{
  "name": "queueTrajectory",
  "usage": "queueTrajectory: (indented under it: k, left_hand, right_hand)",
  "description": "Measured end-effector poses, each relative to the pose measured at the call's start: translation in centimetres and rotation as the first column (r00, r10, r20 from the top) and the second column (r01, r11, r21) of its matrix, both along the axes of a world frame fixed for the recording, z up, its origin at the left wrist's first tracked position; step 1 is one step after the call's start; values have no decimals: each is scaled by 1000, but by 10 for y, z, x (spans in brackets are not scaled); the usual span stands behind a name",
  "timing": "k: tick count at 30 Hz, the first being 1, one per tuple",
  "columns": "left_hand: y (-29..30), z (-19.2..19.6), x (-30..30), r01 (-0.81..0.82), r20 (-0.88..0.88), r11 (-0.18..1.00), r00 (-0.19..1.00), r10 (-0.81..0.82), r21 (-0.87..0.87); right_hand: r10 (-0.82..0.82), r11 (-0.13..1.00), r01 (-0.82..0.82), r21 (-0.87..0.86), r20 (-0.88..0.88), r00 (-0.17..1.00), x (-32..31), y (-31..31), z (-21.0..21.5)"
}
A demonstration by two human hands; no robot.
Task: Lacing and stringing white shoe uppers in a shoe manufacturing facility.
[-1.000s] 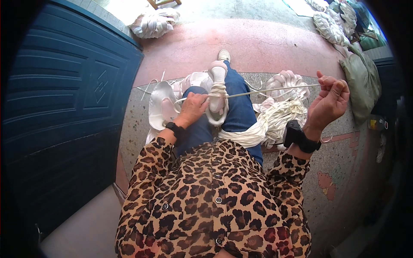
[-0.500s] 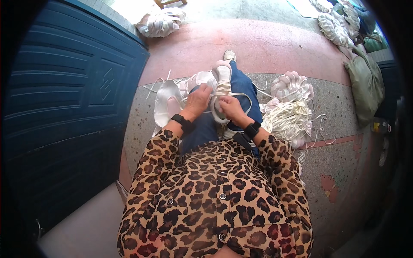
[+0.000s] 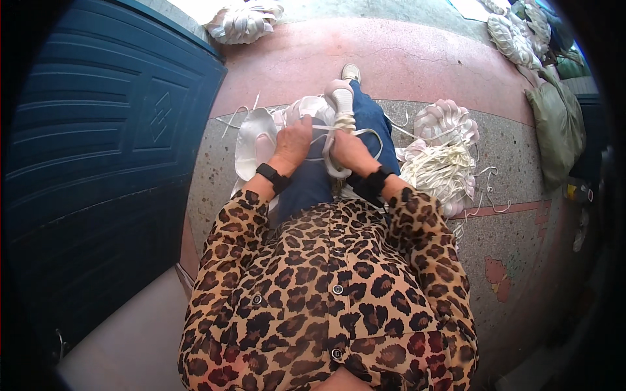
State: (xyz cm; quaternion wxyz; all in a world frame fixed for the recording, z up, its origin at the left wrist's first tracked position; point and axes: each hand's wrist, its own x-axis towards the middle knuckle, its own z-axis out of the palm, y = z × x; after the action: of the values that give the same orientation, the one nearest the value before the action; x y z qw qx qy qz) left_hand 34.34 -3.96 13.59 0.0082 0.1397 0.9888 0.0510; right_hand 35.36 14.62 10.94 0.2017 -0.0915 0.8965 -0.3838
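A pale pink and white shoe upper point(image 3: 340, 98) rests on my thighs, its toe pointing away from me. A cream shoelace point(image 3: 325, 128) runs from its eyelets to my left hand point(image 3: 293, 144), which is closed on it and draws it fairly straight leftward. My right hand point(image 3: 353, 154) is closed on the upper near its opening, hiding part of the tongue; the fingertips are partly hidden. A loop of lace point(image 3: 377, 140) curves out to the right of that hand. White shoe uppers point(image 3: 254, 143) lie just beyond and left of my left hand.
On the floor to the right is a bundle of pinkish-white uppers point(image 3: 447, 124) with a heap of cream laces point(image 3: 438, 171). A blue panelled door point(image 3: 111, 130) stands at the left. More bundled uppers point(image 3: 244, 23) lie at the far left. A grey-green sack point(image 3: 554, 130) leans at the right.
My left hand has moved slightly left and down, and the lace between it and the upper now stretches out. My right hand has shifted from the laces onto the upper's opening.
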Motion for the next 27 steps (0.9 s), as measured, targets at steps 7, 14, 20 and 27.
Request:
queueTrajectory:
  k: [7, 14, 20, 27]
  left_hand:
    - [0, 6, 7, -63, -99, 844, 986, 136, 532]
    - [11, 15, 24, -340, 249, 583, 940, 233, 738]
    - [29, 13, 24, -496, 470, 475, 864, 181, 727]
    - [27, -12, 16, -334, 426, 686, 904, 37, 647]
  right_hand:
    - [318, 948, -312, 65, -187, 929, 6, 34, -1]
    - [261, 950, -131, -284, 486, 834, 9, 91, 79]
    - [244, 473, 25, -881, 157, 957, 29, 152, 173]
    - [65, -84, -137, -987, -143, 988, 37, 137, 223]
